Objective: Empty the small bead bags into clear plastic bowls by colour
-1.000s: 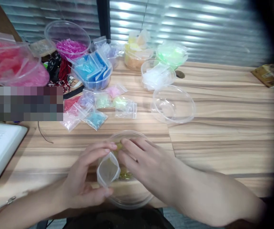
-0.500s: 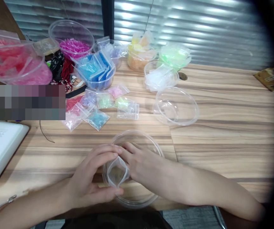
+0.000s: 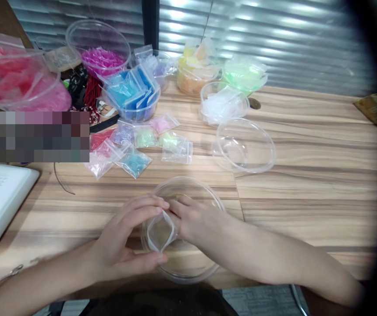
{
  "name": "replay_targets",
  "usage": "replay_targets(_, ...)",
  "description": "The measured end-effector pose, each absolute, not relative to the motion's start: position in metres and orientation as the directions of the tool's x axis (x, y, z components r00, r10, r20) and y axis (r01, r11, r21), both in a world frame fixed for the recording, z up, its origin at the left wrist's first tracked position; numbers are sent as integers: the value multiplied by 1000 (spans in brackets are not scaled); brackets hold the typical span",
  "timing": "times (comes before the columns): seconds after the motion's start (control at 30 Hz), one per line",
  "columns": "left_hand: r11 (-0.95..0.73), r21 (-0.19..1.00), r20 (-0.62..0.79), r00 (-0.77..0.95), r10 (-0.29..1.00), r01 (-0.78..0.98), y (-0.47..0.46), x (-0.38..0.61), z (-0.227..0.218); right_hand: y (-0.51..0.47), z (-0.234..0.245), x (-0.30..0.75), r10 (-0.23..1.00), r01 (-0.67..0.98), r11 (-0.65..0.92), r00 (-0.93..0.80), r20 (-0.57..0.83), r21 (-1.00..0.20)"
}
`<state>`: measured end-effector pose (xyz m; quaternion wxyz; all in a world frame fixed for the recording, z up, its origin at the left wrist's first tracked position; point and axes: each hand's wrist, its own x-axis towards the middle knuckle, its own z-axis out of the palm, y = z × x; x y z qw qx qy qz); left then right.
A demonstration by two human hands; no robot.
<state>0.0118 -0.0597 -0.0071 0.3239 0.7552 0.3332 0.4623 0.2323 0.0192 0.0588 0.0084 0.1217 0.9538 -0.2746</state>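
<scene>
My left hand holds a small clear zip bag by its edges, between the fingers at the top and the thumb below. The bag's mouth gapes upward over the left part of a round clear plastic bowl. My right hand reaches down into this bowl, right beside the bag. Its fingers are bent, and their tips are partly hidden, so what they pinch cannot be made out. The bowl's contents are hard to see.
Beyond the bowl lie several small filled bags, among them a blue one and a pink one. Farther back stand tubs of blue bags, magenta shreds and white bags. A clear tub stands right, a white device left.
The view has shifted slightly. The left hand keeps its hold on the bag, whose mouth looks a little narrower; the right hand stays in the bowl.
</scene>
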Motion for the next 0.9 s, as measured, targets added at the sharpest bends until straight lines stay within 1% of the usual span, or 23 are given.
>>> replay_targets(0.03, -580, 786, 487, 361, 795, 216, -59, 12, -6, 20, 58, 233, 241, 248, 835, -967, -77, -492)
replay_targets(0.07, -587, 775, 487, 371, 791, 234, -58, 13, -5, 21, 59, 234, 265, 262, 833, -962, -64, -487)
replay_targets(0.1, -589, 766, 481, 379, 791, 257, -58, 13, -4, 23, 60, 236, 298, 279, 815, -953, -45, -508)
replay_targets(0.2, -584, 757, 475, 365, 800, 295, -58, 14, -2, 27, 69, 241, 406, 307, 693, -914, 2, -652)
replay_targets(0.27, -576, 766, 473, 356, 806, 285, -59, 14, -1, 30, 75, 245, 446, 319, 637, -895, -2, -702)
replay_targets(0.37, -555, 786, 447, 370, 815, 272, -60, 16, 0, 32, 81, 251, 487, 342, 640, -873, 18, -688)
replay_targets(0.43, -529, 794, 398, 403, 824, 298, -60, 16, 2, 32, 84, 252, 505, 347, 651, -862, 44, -675)
replay_targets(0.57, -487, 797, 293, 476, 829, 358, -60, 16, 4, 29, 88, 249, 508, 314, 617, -859, 61, -721)
replay_targets(0.7, -467, 810, 281, 464, 840, 355, -59, 17, 5, 26, 88, 246, 456, 233, 587, -886, 79, -775)
replay_targets(0.9, -431, 823, 244, 454, 857, 371, -59, 18, 6, 22, 86, 243, 420, 133, 603, -891, 171, -787)
